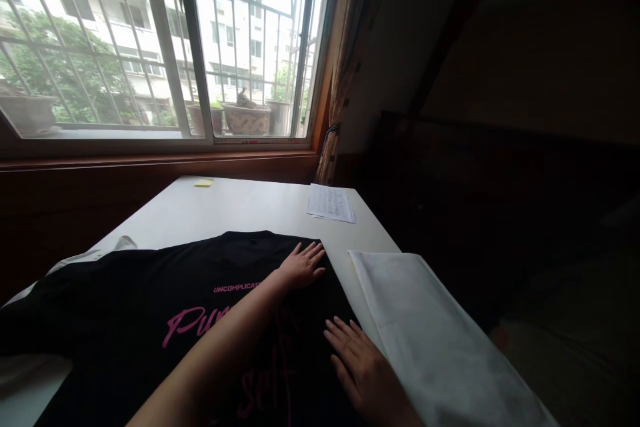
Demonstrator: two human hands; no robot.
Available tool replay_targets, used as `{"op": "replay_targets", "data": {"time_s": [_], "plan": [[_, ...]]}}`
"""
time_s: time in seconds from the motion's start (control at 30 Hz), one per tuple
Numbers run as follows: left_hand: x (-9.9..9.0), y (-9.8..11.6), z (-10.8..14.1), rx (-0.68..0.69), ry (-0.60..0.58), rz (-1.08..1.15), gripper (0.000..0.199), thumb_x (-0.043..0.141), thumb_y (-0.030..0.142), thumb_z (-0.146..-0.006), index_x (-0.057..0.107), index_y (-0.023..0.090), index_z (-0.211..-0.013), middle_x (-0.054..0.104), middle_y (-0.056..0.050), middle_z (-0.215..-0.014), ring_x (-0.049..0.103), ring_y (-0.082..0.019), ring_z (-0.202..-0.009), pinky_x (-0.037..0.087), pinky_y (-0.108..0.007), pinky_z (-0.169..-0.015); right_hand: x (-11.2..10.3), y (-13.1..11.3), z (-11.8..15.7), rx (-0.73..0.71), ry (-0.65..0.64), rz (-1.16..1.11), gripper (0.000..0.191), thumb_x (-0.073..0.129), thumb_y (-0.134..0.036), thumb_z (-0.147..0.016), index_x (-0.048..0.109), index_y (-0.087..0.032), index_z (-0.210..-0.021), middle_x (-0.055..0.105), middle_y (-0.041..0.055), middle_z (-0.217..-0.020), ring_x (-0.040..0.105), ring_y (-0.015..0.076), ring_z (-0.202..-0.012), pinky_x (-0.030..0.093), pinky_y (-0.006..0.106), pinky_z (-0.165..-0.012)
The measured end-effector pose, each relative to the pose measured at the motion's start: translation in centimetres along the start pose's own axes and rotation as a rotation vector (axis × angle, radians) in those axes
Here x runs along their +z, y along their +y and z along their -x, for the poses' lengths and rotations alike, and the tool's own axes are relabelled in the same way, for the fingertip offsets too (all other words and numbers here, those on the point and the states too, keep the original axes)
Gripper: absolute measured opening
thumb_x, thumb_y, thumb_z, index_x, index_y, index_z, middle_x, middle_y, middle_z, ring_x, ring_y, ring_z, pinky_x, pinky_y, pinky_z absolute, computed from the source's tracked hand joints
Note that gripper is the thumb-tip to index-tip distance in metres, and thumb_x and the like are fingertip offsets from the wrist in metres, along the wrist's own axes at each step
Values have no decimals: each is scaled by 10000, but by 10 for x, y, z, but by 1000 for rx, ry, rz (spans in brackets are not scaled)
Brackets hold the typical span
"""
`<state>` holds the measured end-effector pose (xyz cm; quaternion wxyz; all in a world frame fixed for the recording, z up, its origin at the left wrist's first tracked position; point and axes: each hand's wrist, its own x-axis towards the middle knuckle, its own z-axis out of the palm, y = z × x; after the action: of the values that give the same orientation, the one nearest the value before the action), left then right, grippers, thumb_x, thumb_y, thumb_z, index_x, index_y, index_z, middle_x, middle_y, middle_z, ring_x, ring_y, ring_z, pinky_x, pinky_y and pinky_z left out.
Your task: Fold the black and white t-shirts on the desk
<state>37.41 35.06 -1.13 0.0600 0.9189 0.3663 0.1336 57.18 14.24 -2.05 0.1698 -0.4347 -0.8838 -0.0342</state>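
A black T-shirt with pink lettering lies spread on the white table. Its right side runs in a straight edge, and the sleeve on that side does not show. My left hand reaches across the print and rests on the shirt near its upper right corner, fingers spread. Lower down, my right hand lies flat on the cloth by the right edge, its fingers stretched out. Part of the lettering is hidden under my left forearm.
White folded cloth lies along the table's right side. Papers and a yellow sticky note are near the far edge. More white cloth shows behind the shirt's left sleeve. A barred window and a tied curtain stand beyond.
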Motion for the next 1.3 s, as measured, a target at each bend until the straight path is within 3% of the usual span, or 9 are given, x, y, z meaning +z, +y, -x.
{"op": "replay_targets", "data": {"time_s": [0.1,0.2,0.27,0.43,0.57,0.77,1.03,1.17,1.3], "plan": [[-7,-21,28,-18,-6,-16,386,590,387,-974,570,200,-1311,593,-102,-1334,615,-251,-1142,524,-476,-957,2,1,1,16,11,-43,523,486,-187,-975,449,-261,-1491,532,36,-1470,478,227,-1377,435,453,-1146],[-16,-56,72,-58,-31,-57,509,362,504,-1038,420,295,-1498,424,-78,-1570,366,-273,-1451,260,-519,-1183,3,2,2,25,-3,-57,506,480,-206,-985,458,-273,-1486,520,29,-1480,470,231,-1381,435,453,-1147],[-23,-83,108,-105,3,-96,572,290,542,-1040,326,290,-1552,319,-67,-1620,244,-259,-1509,169,-507,-1217,4,3,2,28,-17,-50,499,476,-219,-991,458,-278,-1486,505,20,-1492,459,233,-1389,437,451,-1146],[-44,-146,203,-416,13,-175,669,291,574,-1021,248,210,-1581,208,-84,-1645,162,-273,-1528,146,-525,-1219,6,5,2,25,-32,-17,493,480,-248,-996,456,-286,-1487,489,-3,-1501,454,231,-1390,455,434,-1133],[-60,-179,249,-619,0,-211,681,294,559,-1011,293,166,-1567,232,-105,-1637,179,-268,-1525,158,-496,-1221,8,6,2,-1,-21,15,519,493,-251,-988,431,-292,-1502,486,-8,-1502,467,233,-1379,480,425,-1111],[-68,-193,244,-686,-33,-194,709,273,562,-1007,283,129,-1569,181,-110,-1649,144,-262,-1533,141,-474,-1226,11,7,1,-6,18,15,542,521,-244,-971,431,-311,-1502,517,-4,-1482,502,227,-1351,499,387,-1094],[-82,-194,242,-611,0,-64,671,292,534,-993,384,134,-1524,246,-140,-1634,213,-277,-1517,207,-477,-1211,1,4,-7,-28,42,69,459,548,-248,-954,551,-301,-1410,612,4,-1392,602,215,-1255,547,372,-1030],[-112,-191,278,-622,154,-94,646,355,529,-959,447,166,-1485,386,-106,-1590,306,-276,-1485,293,-437,-1187,-4,1,-16,-23,34,112,347,551,-244,-950,656,-284,-1278,683,5,-1297,665,221,-1164,563,393,-989],[-156,-196,349,-768,342,-254,633,390,509,-930,492,145,-1438,513,-123,-1486,427,-301,-1396,336,-422,-1157,-4,-6,-32,39,42,112,273,520,-220,-962,708,-243,-1158,751,29,-1134,713,225,-1026,559,404,-939]]}}
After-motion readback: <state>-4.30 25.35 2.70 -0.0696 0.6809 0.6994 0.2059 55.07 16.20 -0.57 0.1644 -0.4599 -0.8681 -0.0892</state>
